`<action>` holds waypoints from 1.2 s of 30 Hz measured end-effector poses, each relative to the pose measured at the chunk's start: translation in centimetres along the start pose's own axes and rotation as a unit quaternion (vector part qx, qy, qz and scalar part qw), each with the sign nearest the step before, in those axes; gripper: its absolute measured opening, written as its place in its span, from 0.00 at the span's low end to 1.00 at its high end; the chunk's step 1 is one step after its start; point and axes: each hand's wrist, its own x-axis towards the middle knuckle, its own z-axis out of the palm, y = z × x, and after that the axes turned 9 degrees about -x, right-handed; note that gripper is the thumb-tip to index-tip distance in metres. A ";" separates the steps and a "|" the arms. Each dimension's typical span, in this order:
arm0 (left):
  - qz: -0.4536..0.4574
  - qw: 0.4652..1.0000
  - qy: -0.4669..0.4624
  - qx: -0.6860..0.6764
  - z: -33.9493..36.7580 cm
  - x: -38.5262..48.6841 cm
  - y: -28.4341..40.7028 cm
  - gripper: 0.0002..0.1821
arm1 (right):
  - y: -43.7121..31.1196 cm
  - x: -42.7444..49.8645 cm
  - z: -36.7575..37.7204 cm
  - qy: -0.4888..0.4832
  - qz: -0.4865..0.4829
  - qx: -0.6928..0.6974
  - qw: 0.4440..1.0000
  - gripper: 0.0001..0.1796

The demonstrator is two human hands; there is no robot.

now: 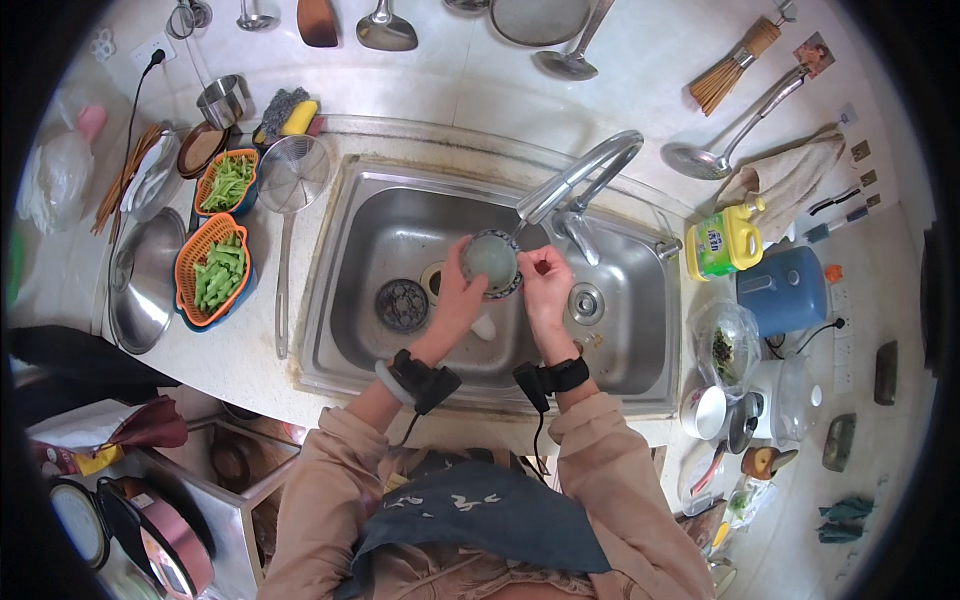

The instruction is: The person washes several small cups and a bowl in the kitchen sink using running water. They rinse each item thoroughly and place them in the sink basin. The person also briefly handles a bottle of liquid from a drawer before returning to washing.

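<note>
Over the double-basin stainless steel sink [465,367], my left hand [456,296] holds a small bowl [491,261] with a blue-and-white patterned rim. Cloudy liquid appears to fill it. The fingers of my right hand [546,277] are pinched at the bowl's right rim. Just above the bowl ends the chrome faucet spout [536,204], with a thin stream of water below it. A dark patterned bowl [403,305] lies in the left basin. A white spoon-like piece [484,326] rests on the basin floor, partly hidden by my left hand.
Left on the counter are two orange baskets of cut green vegetables [212,277], a wire skimmer [292,176] and a metal lid [150,281]. At right stand a yellow detergent jug [724,240], a blue container [784,291] and a white cup [703,412]. Ladles [568,65] hang above the sink.
</note>
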 end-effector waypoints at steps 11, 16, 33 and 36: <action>0.131 0.951 -0.006 0.279 -1.3 1.4 -0.7 0.33 | -0.3 0.3 4.2 -0.019 0.030 -0.124 0.992 0.14; 0.157 0.943 -0.005 0.294 -1.4 1.7 -1.1 0.34 | 1.9 -0.9 5.2 -0.081 0.140 -0.025 0.986 0.11; -0.195 0.979 -0.011 -0.064 -4.2 3.5 -4.5 0.33 | 3.1 0.4 2.9 -0.106 -0.006 0.070 0.992 0.18; -0.062 0.961 -0.004 0.270 -4.1 4.7 -5.2 0.28 | 1.1 -0.3 1.7 -0.155 0.134 -0.017 0.979 0.27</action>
